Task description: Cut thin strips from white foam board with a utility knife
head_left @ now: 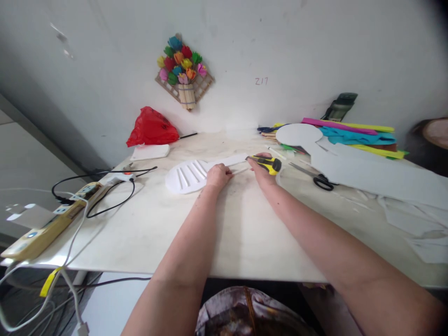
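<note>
My right hand [262, 168] is closed around a yellow and black utility knife [270, 164], whose front end points left over white strips. My left hand [219, 176] presses its fingers down on a thin white strip [240, 171] lying on the table. Just left of that hand is a white oval cutout [174, 181] with several narrow raised strips across it. A white band [229, 161] runs from the oval toward the knife. What lies under my left fingers is partly hidden.
Black scissors [320, 179] lie right of my right hand, near white sheets [350, 165] and scraps. Coloured paper [364, 135] is stacked behind. At left are a power strip [52, 224] with cables and a red plastic bag [152, 128]. A person's head is partly visible far right.
</note>
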`<control>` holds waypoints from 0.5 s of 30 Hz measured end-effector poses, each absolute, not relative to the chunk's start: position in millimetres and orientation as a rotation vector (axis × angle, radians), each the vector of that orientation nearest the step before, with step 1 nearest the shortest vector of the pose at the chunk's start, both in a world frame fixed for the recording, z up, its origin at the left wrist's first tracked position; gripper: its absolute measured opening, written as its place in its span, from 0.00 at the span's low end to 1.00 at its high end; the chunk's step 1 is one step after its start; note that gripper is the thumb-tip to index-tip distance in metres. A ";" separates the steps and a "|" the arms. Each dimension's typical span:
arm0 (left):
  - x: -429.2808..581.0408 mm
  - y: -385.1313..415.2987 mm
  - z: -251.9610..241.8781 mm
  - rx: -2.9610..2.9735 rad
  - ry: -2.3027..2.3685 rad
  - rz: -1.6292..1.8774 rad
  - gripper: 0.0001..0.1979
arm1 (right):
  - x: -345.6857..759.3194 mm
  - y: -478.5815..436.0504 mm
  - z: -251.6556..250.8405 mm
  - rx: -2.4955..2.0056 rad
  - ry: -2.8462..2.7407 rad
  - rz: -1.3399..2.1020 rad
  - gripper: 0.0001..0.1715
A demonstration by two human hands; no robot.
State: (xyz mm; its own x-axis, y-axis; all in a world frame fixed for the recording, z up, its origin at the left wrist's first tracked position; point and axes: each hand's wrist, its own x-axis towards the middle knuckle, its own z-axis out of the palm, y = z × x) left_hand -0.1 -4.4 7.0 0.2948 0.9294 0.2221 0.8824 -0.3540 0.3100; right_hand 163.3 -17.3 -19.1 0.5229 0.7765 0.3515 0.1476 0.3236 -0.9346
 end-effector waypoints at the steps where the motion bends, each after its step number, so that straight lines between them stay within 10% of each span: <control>1: -0.9 -4.1 6.9 2.414 1.688 0.557 0.09 | 164.5 -18.8 -17.0 -1.187 -0.943 0.517 0.21; 15: -3.8 3.5 -3.2 2.259 1.639 0.724 0.08 | 148.5 -36.7 -7.0 -1.124 -1.106 0.813 0.16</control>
